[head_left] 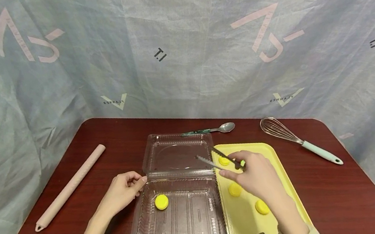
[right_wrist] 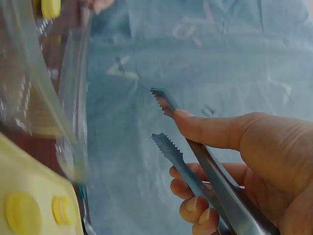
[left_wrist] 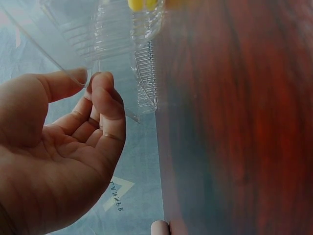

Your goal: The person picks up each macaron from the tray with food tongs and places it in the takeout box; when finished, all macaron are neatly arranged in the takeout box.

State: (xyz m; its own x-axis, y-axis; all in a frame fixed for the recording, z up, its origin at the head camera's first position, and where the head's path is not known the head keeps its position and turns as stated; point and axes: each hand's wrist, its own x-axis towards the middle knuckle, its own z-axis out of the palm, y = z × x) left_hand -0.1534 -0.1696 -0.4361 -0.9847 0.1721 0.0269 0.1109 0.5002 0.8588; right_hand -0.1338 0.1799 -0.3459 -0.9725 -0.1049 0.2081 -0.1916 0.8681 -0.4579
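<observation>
A clear plastic clamshell box (head_left: 186,230) lies opened out on the table, its lid (head_left: 179,156) folded back toward the far side. One yellow macaron (head_left: 162,202) sits in the base, at the upper left. My left hand (head_left: 123,191) pinches the box's left edge near the hinge between thumb and fingers. Metal tongs (right_wrist: 211,166) are in my right hand (head_left: 259,173), thumb on one arm and fingers on the other. Their toothed tips stand apart with nothing between them. Under that hand is a yellow tray (head_left: 242,226) with several yellow macarons (head_left: 234,189), some partly covered by the hand.
A pale pink rolling pin (head_left: 70,187) lies at the table's left. Behind the lid is a spoon (head_left: 226,127) with a patterned handle. A whisk (head_left: 300,140) with a mint handle lies right of the tray. Grey printed cloth (head_left: 178,53) hangs behind the table.
</observation>
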